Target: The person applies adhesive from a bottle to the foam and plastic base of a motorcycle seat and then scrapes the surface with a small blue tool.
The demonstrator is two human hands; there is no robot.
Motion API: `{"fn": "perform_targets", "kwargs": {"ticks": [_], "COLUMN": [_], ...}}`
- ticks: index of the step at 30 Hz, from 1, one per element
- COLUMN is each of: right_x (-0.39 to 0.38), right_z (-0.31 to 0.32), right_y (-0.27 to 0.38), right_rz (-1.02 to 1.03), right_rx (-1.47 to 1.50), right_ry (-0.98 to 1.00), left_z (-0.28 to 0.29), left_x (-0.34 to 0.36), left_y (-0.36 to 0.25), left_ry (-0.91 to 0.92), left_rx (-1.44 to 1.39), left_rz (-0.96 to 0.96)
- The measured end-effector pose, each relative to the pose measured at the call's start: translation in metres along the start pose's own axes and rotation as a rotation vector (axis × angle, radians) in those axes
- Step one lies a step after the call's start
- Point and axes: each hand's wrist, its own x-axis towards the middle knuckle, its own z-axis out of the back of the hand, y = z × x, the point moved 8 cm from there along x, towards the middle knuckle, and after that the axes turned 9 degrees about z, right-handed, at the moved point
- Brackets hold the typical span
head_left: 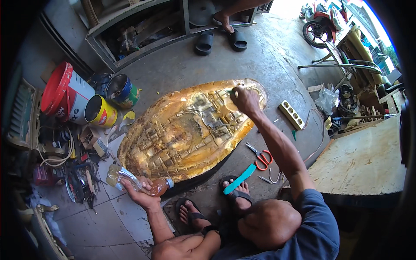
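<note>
A long, worn, yellow-brown foam seat pad (151, 134) with a grid of ridges and grooves lies across the floor in front of me. My left hand (144, 190) is wrapped round a clear plastic bottle (159, 186) holding amber liquid, tilted on its side at the pad's near left edge. Over the far right end of the pad, my right hand (246, 100) is closed, its knuckles up. Whatever its fingers hold, if anything, is hidden. Orange-handled scissors (262, 159) and a turquoise strip (240, 179) lie between the pad and my right knee.
A red-and-white bucket (78, 95), a yellow can (100, 112) and a blue-green can (122, 91) stand at left, above scattered tools (82, 182). A power strip (291, 115) lies at right, near a wooden board (364, 156). Black slippers (203, 43) and another person's foot (224, 21) are beyond.
</note>
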Motion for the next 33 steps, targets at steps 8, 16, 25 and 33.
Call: {"fn": "perform_targets", "kwargs": {"ticks": [8, 16, 25, 33], "right_x": [0.004, -0.059, -0.004, -0.021], "right_z": [-0.056, -0.018, -0.052, -0.076], "right_y": [0.069, 0.033, 0.079, 0.109], "right_rz": [0.394, 0.371, 0.281, 0.313], "right_rx": [0.106, 0.029, 0.128, 0.388], "right_ry": [0.198, 0.123, 0.037, 0.375], "left_z": [-0.003, -0.002, -0.005, -0.004], "left_x": [-0.001, 0.006, 0.001, -0.005], "left_y": [-0.016, 0.004, -0.002, -0.012], "left_ry": [-0.04, 0.005, -0.007, -0.073], "left_rx": [-0.038, -0.072, -0.067, -0.071], "left_rz": [-0.037, 0.065, 0.056, -0.008]}}
